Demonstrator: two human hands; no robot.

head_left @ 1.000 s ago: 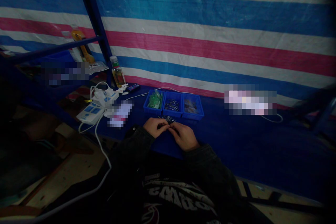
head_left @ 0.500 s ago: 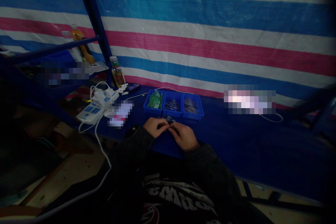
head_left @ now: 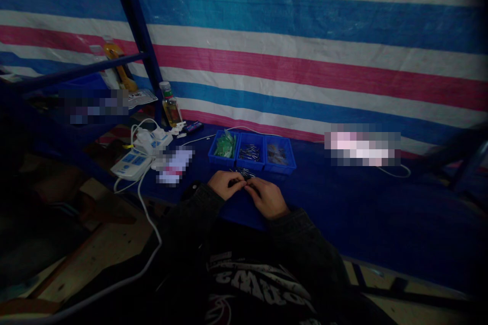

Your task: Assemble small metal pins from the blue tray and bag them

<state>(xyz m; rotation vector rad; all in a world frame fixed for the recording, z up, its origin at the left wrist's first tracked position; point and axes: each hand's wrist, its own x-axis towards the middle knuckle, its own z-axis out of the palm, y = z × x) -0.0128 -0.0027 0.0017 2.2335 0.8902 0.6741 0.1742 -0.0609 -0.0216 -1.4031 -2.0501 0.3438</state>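
Observation:
My left hand [head_left: 225,184] and my right hand [head_left: 268,197] meet fingertip to fingertip low over the blue table. Both are closed in a pinch; whatever sits between the fingers is too small and dark to make out. Just beyond the fingertips lies a small heap of thin metallic pieces [head_left: 244,171]. Behind it stand three joined blue bins: the left bin [head_left: 212,160] holds green bagged material, the middle bin [head_left: 250,166] holds more slim metallic pieces, and the right bin [head_left: 281,167] has small brownish pieces, blurred in the dim light.
Left of the bins are a blurred-out phone-like object [head_left: 175,165], a white power strip [head_left: 131,165] with cables, and a bottle [head_left: 172,106]. A bright pixelated object [head_left: 360,148] with a cord lies at right. A blue metal frame [head_left: 139,25] rises at left before a striped sheet.

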